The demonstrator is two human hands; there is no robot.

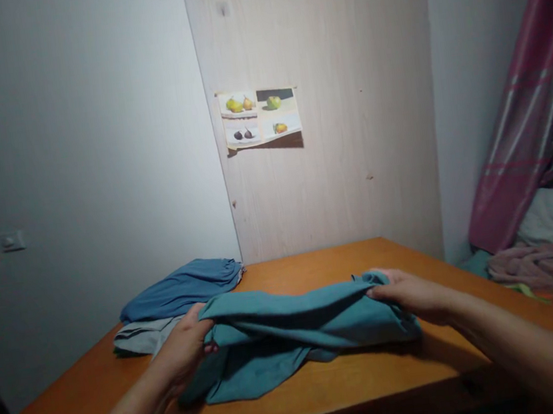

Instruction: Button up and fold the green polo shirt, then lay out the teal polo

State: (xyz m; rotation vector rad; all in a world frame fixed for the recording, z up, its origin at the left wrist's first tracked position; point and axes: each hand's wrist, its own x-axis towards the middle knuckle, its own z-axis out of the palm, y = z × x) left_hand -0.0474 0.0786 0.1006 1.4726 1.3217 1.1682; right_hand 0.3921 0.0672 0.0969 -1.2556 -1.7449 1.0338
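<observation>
- A teal garment (291, 329) is seen lying crumpled on a wooden table (359, 385), near the table's front edge and roughly midway along it.
- The garment's left end is grasped by the left hand (186, 349); the fingers are curled around a fold of cloth, with the thumb laid on top.
- The garment's right end is gripped by the right hand (411, 296); the fingertips are tucked into the bunched fabric there, and the palm is turned down over it.
- The upper fold of the garment is held stretched between the two hands, slightly raised above the table, while the lower part is left resting on the tabletop.
- A blue folded garment (183, 287) is placed on the table behind and to the left of the teal garment, toward the wall.
- A grey folded garment (144, 336) is laid partly under the blue one, just beside the left hand; whether it is touched by the hand cannot be told.
- A sheet of fruit pictures (260, 116) is fixed to the pale wooden panel above the table's far edge.
- A striped pinkish curtain (536, 101) is hung to the right of the table, and rumpled bedding (550, 261) is seen below it, beyond the table's right edge.
</observation>
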